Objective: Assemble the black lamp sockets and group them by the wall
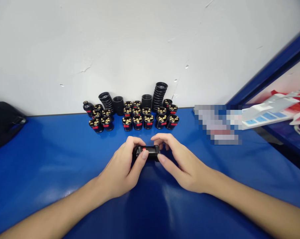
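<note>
Both hands are meeting over the blue table (52, 159), the left hand (122, 169) and the right hand (182, 162) each pinching an end of a black lamp socket (150, 152) lying sideways. At 12 o'clock, rows of sockets (135, 116) and stacked rings (159, 94) are crowding the wall edge, leaving open tabletop at 9 and 3 o'clock.

- No words, numbers or brands can be read anywhere.
- The card (218, 123) on the table (40, 159) is blurred out, its print unreadable.
</note>
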`<state>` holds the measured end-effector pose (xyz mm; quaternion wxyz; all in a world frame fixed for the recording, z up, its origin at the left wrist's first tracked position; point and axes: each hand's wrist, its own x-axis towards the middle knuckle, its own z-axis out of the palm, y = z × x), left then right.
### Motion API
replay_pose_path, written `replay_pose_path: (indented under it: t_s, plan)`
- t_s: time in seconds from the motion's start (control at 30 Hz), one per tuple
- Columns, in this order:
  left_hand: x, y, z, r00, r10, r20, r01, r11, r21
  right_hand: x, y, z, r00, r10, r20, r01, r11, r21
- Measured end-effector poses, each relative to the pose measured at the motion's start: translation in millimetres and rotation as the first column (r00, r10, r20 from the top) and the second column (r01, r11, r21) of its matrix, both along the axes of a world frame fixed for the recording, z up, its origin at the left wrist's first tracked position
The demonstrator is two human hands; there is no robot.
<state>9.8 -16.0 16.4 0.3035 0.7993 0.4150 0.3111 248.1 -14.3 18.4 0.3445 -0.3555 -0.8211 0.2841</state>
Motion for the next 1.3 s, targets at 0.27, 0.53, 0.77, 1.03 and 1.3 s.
replay_pose_path:
  t_s: [0.27, 0.53, 0.77, 1.03, 1.3]
  plan:
    - [0.4, 0.4, 0.4, 1.000, 0.001, 0.002, -0.001, 1.000, -0.005, 0.9, -0.9, -1.0, 1.000, 0.012, 0.001, -0.012, 0.998, -0.062]
    - [1.0, 1.0, 0.2, 1.000, -0.003, 0.003, 0.003, 1.000, -0.012, 0.5, -3.1, 0.0, 0.999, 0.029, 0.026, -0.027, 0.998, -0.065]
    - [1.1, 1.8, -0.6, 1.000, -0.011, -0.002, 0.011, 1.000, 0.003, 0.3, -1.8, -0.6, 0.999, 0.020, 0.030, -0.019, 0.999, -0.026]
    - [0.7, 1.0, 1.0, 1.000, -0.011, 0.011, 0.011, 1.000, -0.002, 0.5, -1.3, 0.2, 1.000, 0.018, 0.024, -0.019, 1.000, 0.013]
    - [0.5, 0.9, 0.4, 1.000, -0.005, 0.027, 0.005, 1.000, -0.028, -1.1, -1.1, 0.8, 1.000, -0.001, 0.019, 0.001, 1.000, 0.003]
